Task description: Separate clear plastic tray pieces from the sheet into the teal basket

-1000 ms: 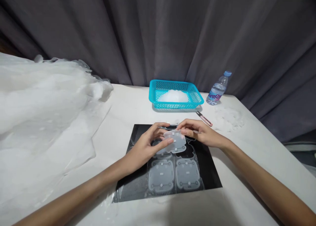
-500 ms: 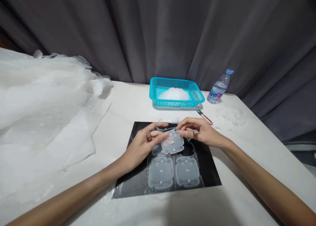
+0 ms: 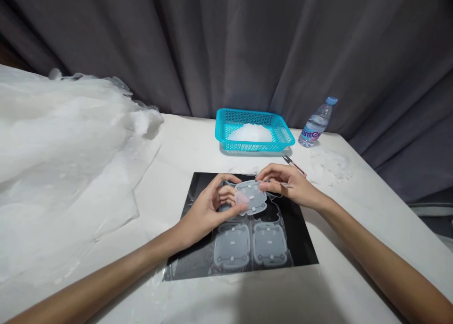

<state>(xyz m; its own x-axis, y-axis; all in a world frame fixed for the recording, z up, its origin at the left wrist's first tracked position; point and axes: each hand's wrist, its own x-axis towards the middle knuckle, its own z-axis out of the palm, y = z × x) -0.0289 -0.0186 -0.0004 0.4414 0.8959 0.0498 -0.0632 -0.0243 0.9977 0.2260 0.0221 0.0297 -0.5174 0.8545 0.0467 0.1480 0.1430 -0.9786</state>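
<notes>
Over a white table [image 3: 186,144] (dark curtain [image 3: 198,40] behind), both grips [image 3: 205,206] [image 3: 294,188] pinch a frosted piece [image 3: 255,199].

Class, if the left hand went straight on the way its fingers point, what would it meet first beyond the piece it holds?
Probably the right hand, at the opposite edge of the translucent piece from the left hand, though depth is hard to judge from one view.

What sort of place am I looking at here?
Probably a makeshift indoor workbench: a gray curtain hangs behind, translucent pieces lie on a black mat, and small snips rest nearby.
</notes>
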